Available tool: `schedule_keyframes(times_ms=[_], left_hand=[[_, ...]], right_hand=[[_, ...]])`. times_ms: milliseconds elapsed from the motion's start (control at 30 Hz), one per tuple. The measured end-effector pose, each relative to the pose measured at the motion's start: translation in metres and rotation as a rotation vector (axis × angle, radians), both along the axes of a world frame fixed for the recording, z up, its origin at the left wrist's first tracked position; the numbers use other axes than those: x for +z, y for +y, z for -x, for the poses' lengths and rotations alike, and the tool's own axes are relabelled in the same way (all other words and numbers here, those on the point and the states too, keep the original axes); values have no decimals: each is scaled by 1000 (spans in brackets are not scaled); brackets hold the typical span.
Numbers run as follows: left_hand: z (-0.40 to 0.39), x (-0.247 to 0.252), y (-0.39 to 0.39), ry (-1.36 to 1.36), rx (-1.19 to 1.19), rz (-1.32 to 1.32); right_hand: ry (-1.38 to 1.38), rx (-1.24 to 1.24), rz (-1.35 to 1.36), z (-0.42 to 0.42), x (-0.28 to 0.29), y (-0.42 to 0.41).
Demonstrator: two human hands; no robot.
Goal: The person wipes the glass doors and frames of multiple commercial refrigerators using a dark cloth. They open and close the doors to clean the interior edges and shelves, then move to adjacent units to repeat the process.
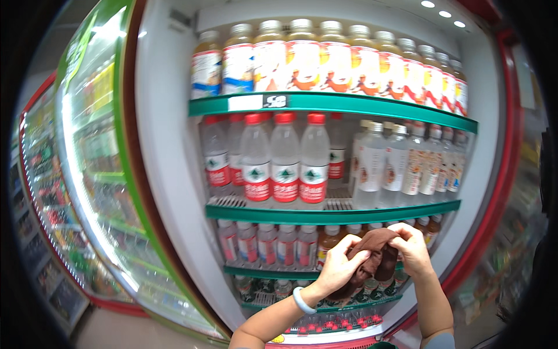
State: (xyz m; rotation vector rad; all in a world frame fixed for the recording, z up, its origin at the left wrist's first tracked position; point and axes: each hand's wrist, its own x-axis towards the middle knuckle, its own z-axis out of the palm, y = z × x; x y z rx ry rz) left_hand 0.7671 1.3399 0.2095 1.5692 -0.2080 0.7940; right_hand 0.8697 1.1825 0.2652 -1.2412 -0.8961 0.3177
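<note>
Both hands grip a crumpled brown cloth (370,257) in front of the lower shelves of an open drinks cooler. My left hand (342,264), with a pale bangle (304,300) at its wrist, pinches the cloth's left side between thumb and fingers. On the other side, my right hand (409,246) pinches the upper right edge. Part of the cloth hangs down between and below them. Behind the cloth, bottles with amber contents (330,237) are partly hidden. Above the hands runs the green front edge (340,213) of a shelf.
Red-capped water bottles (285,161) and white-labelled clear bottles (394,165) stand on the middle shelf. Juice bottles (335,61) line the top one. Pink-labelled bottles (267,246) sit lower left. An outward-swung glass door (91,152) with a green frame is at left; red trim (510,131) edges the right.
</note>
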Motion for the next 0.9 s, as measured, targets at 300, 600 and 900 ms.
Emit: schedule_keyframes(times_ms=[300, 600, 900], left_hand=[[16, 4, -1, -48, 267, -216], [6, -64, -21, -142, 354, 112], [21, -148, -33, 263, 280, 353]], right_hand=[[-183, 33, 107, -25, 14, 26], [-3, 199, 160, 4, -56, 26], [171, 289, 297, 15, -166, 20]])
